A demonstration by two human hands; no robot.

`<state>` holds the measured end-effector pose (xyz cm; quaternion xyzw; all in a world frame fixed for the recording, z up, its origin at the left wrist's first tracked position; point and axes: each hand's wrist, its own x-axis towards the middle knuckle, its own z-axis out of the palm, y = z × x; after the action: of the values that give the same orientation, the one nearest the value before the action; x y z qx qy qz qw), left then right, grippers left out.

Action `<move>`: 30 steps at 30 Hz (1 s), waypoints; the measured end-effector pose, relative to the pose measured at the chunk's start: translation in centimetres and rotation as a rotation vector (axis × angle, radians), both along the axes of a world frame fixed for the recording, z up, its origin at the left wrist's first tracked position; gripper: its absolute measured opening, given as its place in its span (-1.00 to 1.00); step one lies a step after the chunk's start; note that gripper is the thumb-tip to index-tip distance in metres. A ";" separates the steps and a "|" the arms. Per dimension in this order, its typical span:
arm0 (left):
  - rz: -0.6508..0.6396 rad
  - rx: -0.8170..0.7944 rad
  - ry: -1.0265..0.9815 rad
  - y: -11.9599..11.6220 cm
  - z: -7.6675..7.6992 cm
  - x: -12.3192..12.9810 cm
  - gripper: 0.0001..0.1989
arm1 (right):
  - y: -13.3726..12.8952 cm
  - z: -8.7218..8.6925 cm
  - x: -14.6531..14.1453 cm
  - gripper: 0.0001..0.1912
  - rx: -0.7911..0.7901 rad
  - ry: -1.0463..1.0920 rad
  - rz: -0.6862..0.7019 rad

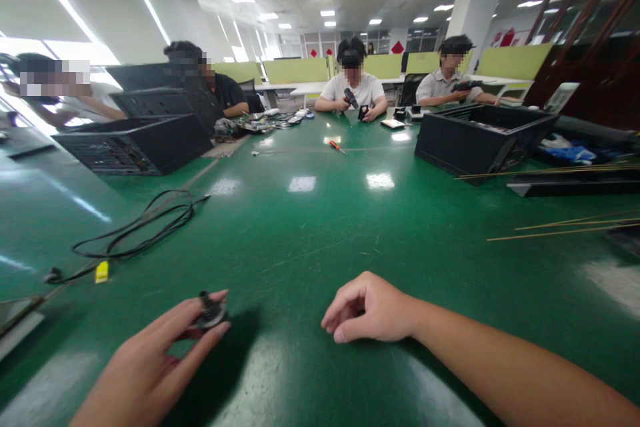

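A: While the left hand (150, 353) pinches one small dark round part (210, 313) between its fingertips, just over the near edge of the green table (300, 233), how does the right hand (367, 310) sit?

B: Loosely curled, empty, knuckles on the table, apart from the part.

A: What else lies there?

B: Two black computer cases (135, 143), one coiled black cable (145, 227), one red screwdriver (337, 146). Four people sit across.

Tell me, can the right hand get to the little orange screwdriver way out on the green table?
Probably not from here. The right hand rests curled near the table's close edge, while the orange screwdriver lies far across the green top. Nothing blocks the way; it just looks too far to reach without leaning in.
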<state>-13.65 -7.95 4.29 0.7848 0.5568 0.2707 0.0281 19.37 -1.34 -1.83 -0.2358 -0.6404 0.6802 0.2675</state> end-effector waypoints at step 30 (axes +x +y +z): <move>-0.492 -0.184 -0.428 6.5 -2.9 11.1 -0.76 | -0.6 1.2 0.1 -0.58 0.497 -0.251 -0.478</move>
<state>-2.58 -1.48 1.41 0.8153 0.3540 0.3633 0.2795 19.47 -1.92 -0.63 -0.3883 -0.7409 0.3878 0.3873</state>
